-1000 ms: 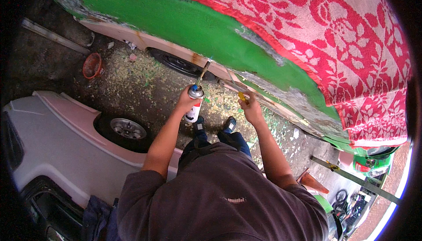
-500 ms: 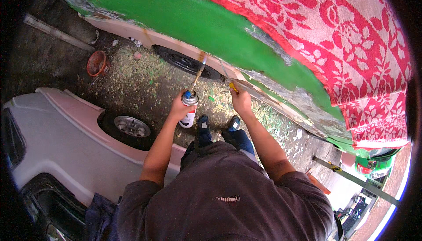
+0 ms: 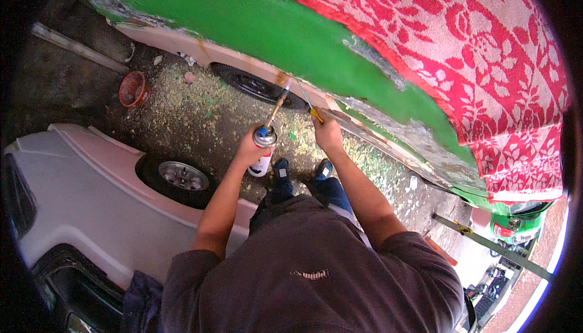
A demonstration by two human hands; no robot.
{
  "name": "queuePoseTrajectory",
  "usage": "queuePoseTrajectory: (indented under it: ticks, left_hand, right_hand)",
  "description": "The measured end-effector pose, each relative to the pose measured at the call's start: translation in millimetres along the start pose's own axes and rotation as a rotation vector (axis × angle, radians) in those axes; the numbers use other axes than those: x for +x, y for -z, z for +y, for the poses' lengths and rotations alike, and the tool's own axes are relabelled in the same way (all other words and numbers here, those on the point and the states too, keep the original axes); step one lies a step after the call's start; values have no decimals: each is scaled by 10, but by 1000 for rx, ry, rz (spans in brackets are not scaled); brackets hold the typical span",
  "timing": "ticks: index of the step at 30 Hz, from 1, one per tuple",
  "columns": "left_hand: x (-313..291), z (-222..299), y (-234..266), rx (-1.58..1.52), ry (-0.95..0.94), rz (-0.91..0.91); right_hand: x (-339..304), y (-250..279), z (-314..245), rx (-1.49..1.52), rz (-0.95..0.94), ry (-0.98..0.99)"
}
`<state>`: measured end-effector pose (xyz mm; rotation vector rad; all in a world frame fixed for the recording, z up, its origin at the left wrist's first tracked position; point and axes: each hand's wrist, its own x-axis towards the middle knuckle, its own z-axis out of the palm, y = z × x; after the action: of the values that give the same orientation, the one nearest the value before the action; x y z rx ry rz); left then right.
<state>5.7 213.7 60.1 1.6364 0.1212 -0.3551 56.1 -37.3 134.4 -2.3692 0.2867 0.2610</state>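
Note:
My left hand (image 3: 246, 149) is closed round a gas torch (image 3: 265, 135), a white and red canister with a blue knob and a long brass tube. The tube's tip points at a browned, scorched patch (image 3: 282, 79) on the lower side of a green and pinkish car body (image 3: 243, 23). In my right hand (image 3: 328, 135) is a thin-bladed tool with a yellow handle (image 3: 316, 115), perhaps a screwdriver or scraper. Its blade reaches up to the panel just right of the torch tip. Whether the blade touches the panel, I cannot tell.
A red floral blanket (image 3: 425, 47) covers the car's upper part. Behind the torch shows a dark wheel (image 3: 255, 84). Paint flakes (image 3: 188, 105) litter the ground near an orange-red pot (image 3: 132, 89). A pale grey and pink car (image 3: 91, 181) stands close on the left.
My right hand has shifted slightly left, bringing the yellow-handled tool nearer the torch tip. The torch has moved a little to the right.

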Motion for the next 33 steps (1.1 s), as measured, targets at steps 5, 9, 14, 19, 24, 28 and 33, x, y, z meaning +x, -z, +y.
queuePoseTrajectory:
  ticks: [5,9,14,19,24,28,33]
  left_hand:
    - [72,-42,46,-24,-25,-26]
    - [122,-69,5,78,-29,-33]
    - [222,-224,-9,85,-25,-33]
    - [121,-173,-86,-64,36,-43]
    - [83,-72,-46,49,10,-31]
    - [161,-139,-44,-34,43,-58]
    - [239,-122,-32,52,-3,-27]
  right_hand:
    - [-126,46,313,81,221,261]
    - [-230,14,329,87,162,113]
    - [-97,58,341,20,132,115]
    - [-68,169,319,-2,164,207]
    - [-84,171,411,59,203,320]
    - [-32,125,436,-4,135,170]
    - [-50,202,512,-5,112,134]
